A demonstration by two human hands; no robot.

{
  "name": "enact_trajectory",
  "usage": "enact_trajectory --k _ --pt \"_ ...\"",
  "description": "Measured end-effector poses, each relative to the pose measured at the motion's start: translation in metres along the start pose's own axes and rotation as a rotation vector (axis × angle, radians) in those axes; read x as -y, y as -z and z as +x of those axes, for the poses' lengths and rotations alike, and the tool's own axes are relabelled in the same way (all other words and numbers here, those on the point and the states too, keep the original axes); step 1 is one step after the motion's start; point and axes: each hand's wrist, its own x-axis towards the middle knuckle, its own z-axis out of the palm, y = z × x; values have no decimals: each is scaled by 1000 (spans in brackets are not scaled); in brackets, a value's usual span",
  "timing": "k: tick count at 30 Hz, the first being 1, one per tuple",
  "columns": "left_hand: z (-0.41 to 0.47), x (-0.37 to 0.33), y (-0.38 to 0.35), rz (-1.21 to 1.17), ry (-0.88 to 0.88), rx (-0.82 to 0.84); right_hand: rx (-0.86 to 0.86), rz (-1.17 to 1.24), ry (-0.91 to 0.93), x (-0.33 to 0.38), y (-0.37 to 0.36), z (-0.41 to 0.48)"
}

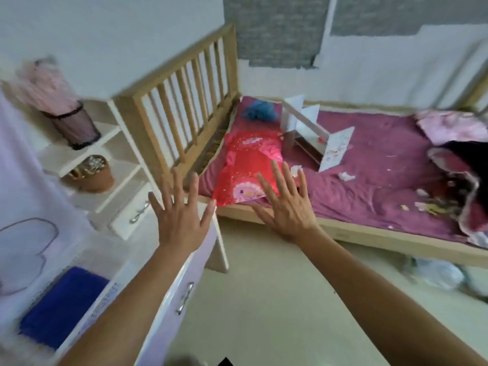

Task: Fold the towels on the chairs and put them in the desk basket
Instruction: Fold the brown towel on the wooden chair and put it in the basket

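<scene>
My left hand (181, 215) and my right hand (286, 204) are stretched out in front of me with fingers spread and straight, holding nothing. A folded dark blue towel (63, 307) lies in a white basket (104, 299) at the lower left, on the pale lilac desk (169, 294). My left forearm passes over the desk's front edge. No chair is in view.
A wooden bed (356, 231) with a purple sheet, a red pillow (245, 170), papers and clothes fills the right. White shelves (87, 151) at the left carry a dark mesh bin and a brown pot. Bare floor lies under my right arm.
</scene>
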Motion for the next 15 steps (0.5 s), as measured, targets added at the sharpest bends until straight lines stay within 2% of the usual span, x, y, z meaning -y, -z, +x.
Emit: enact_trajectory --k 9,15 --pt "39 -286 14 -87 -412 -71 -95 -95 -502 -254 77 -150" --pt "44 -454 -15 -178 -668 -22 -120 -95 -744 -354 72 -247"
